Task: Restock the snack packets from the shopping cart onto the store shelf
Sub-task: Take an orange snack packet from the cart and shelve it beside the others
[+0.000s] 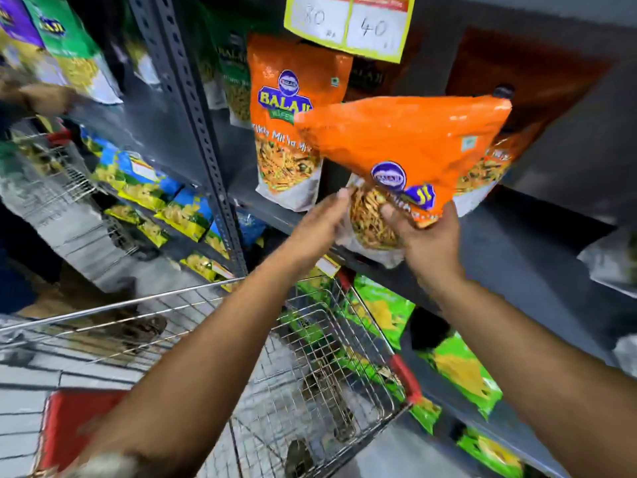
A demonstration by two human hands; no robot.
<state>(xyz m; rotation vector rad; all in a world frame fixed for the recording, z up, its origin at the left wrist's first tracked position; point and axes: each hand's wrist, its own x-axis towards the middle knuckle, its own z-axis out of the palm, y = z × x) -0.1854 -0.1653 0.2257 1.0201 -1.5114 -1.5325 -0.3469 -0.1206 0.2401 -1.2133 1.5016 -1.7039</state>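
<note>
The orange snack packet (406,150) is held up in front of the store shelf (517,243), tipped over so that its long axis runs from its clear bottom end at about seven o'clock, down by the hands, to its sealed top at about two o'clock, up near the shelf's dark back. The right hand (425,241) has it: thumb on the near face and fingers curled under the lower edge, closed on the bag's bottom corner, so the bulk of the packet lies away from that hand at roughly twelve to one o'clock. The left hand (319,224) comes in from eight o'clock with fingers loosely extended, their tips touching or just beside the clear window at the bag's bottom; whether they actually grip it I cannot tell. The right hand is the nearer one to the open stretch of shelf, which lies at three o'clock of the packet. At nine o'clock an upright orange packet (291,125) already stands on the same shelf, and the held bag's left corner overlaps it in view. A yellow price tag (348,22) hangs at twelve o'clock, above both. To stand beside its neighbour, the bag probably needs turning upright, and that corner could knock the standing packet. Below the forearms the wire shopping cart (320,339) looks nearly empty, with green packets (458,367) on the lower shelf beyond it.
</note>
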